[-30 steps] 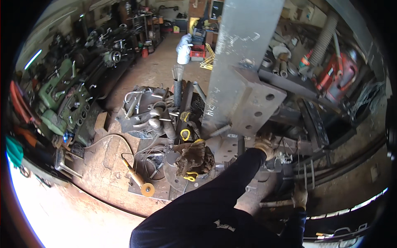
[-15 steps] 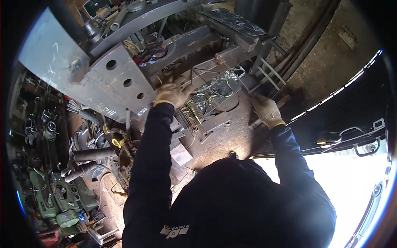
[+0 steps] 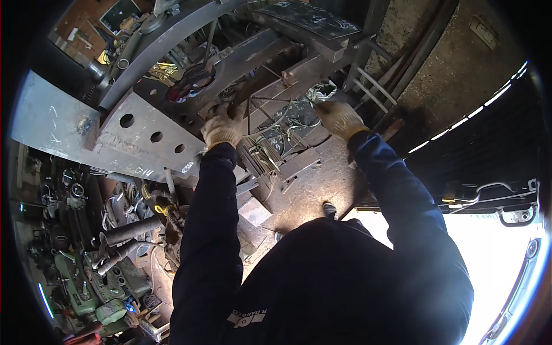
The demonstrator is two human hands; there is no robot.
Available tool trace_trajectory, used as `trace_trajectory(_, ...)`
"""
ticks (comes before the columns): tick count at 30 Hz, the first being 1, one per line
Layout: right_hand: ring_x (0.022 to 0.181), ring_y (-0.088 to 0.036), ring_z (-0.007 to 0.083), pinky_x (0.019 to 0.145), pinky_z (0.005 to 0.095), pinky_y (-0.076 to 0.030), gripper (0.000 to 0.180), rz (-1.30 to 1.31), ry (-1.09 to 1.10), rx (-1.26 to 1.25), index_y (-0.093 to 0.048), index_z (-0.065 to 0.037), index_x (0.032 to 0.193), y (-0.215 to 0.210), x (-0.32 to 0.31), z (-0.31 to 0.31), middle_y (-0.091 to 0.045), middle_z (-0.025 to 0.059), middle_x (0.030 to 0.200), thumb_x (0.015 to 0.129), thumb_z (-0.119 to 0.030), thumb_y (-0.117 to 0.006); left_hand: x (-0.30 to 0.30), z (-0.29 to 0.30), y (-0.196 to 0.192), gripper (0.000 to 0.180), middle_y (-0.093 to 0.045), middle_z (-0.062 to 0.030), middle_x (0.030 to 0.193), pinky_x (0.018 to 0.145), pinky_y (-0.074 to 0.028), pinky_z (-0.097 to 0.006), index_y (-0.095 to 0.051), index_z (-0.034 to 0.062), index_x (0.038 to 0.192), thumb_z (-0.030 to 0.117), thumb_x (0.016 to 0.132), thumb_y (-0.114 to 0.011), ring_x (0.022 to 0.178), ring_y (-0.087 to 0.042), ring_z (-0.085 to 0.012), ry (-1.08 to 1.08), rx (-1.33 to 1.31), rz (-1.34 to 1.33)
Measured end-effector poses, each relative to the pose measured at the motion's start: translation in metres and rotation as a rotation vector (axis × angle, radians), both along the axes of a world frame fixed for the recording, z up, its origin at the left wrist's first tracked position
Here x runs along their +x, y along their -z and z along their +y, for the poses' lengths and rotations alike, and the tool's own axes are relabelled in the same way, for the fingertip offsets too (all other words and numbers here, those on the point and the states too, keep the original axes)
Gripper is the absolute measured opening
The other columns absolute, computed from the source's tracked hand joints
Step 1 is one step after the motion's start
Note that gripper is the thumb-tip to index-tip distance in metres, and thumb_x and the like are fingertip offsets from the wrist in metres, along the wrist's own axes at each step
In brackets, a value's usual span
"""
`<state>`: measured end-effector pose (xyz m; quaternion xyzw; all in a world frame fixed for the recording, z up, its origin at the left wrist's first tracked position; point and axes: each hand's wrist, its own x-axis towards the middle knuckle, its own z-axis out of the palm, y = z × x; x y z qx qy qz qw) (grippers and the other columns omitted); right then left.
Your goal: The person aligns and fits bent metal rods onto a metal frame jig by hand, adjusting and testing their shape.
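Observation:
Both my hands wear tan work gloves and reach forward over a cluttered steel bench. My left hand (image 3: 223,125) rests on the edge of a heavy steel plate (image 3: 144,138) drilled with three round holes, its fingers curled near thin metal rods. My right hand (image 3: 338,118) is closed around a bundle of thin bent wires (image 3: 299,123) lying on a rusty flat plate (image 3: 276,98). More thin rods (image 3: 261,158) lie stacked below, between my hands.
Thick steel beams (image 3: 172,46) cross the top. Pipes and cylinders (image 3: 123,233) and green machine parts (image 3: 98,287) crowd the lower left. A rusty floor plate (image 3: 313,184) lies under the bench. Bright daylight and a dark vehicle edge (image 3: 506,201) are at right.
The view has swung from the workshop floor onto the bench. Both my hands have moved up and forward, the right one now gripping the wires.

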<state>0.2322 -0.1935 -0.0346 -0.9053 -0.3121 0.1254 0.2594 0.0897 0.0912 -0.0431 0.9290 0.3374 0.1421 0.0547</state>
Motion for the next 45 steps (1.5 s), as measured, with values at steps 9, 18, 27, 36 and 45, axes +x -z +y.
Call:
trace_trajectory(9, 0.112, -0.059, 0.0404, 0.098, 0.0469, -0.046, 0.041, 0.077, -0.049, 0.027, -0.066, -0.003, 0.116, -0.005, -0.001, 0.024, -0.064, 0.0213, 0.120, 0.096, -0.034, -0.047, -0.005, -0.001, -0.002, 0.057, -0.069, -0.0189, 0.113, 0.097, -0.045, -0.048, -0.060, 0.0185, 0.128, 0.060, 0.092, -0.045, 0.111, -0.062, -0.0389, -0.035, -0.103, -0.007)
trace_trajectory(18, 0.060, -0.056, 0.0134, 0.058, 0.0278, -0.047, 0.040, 0.824, 0.052, 0.472, -0.065, -0.004, 0.118, 0.002, -0.010, -0.002, -0.060, 0.0060, 0.073, 0.099, -0.038, -0.056, -0.007, -0.006, -0.013, 0.056, -0.065, -0.0176, 0.123, 0.100, -0.045, -0.046, -0.063, 0.0154, 0.127, 0.056, 0.091, -0.050, 0.115, -0.060, -0.0376, -0.026, -0.166, -0.021)
trace_trajectory(27, 0.051, -0.049, 0.0059, 0.045, 0.0229, -0.035, 0.048, 0.896, 0.071, 0.470, -0.060, -0.008, 0.132, 0.000, -0.006, -0.028, -0.056, -0.0006, 0.067, 0.095, -0.039, -0.065, -0.005, -0.005, -0.011, 0.054, -0.067, -0.0200, 0.119, 0.098, -0.046, -0.047, -0.063, 0.0174, 0.126, 0.056, 0.091, -0.049, 0.113, -0.062, -0.0386, -0.020, -0.155, -0.024)
trace_trajectory(36, 0.046, -0.045, 0.0055, 0.043, 0.0234, -0.034, 0.052, 0.844, 0.125, 0.428, -0.061, -0.010, 0.132, 0.003, -0.011, -0.025, -0.056, -0.0024, 0.061, 0.093, -0.043, -0.067, -0.003, -0.007, -0.014, 0.057, -0.062, -0.0165, 0.129, 0.104, -0.041, -0.046, -0.060, 0.0176, 0.132, 0.055, 0.091, -0.046, 0.121, -0.058, -0.0346, -0.030, -0.200, 0.033)
trace_trajectory(45, 0.059, -0.055, 0.0105, 0.055, 0.0232, -0.045, 0.053, 0.980, 0.018, 0.567, -0.057, -0.007, 0.135, 0.009, -0.017, -0.033, -0.061, 0.0039, 0.074, 0.097, -0.043, -0.059, -0.006, -0.009, -0.016, 0.056, -0.065, -0.0174, 0.123, 0.103, -0.042, -0.046, -0.061, 0.0183, 0.130, 0.054, 0.090, -0.046, 0.117, -0.060, -0.0357, -0.003, -0.177, -0.022)
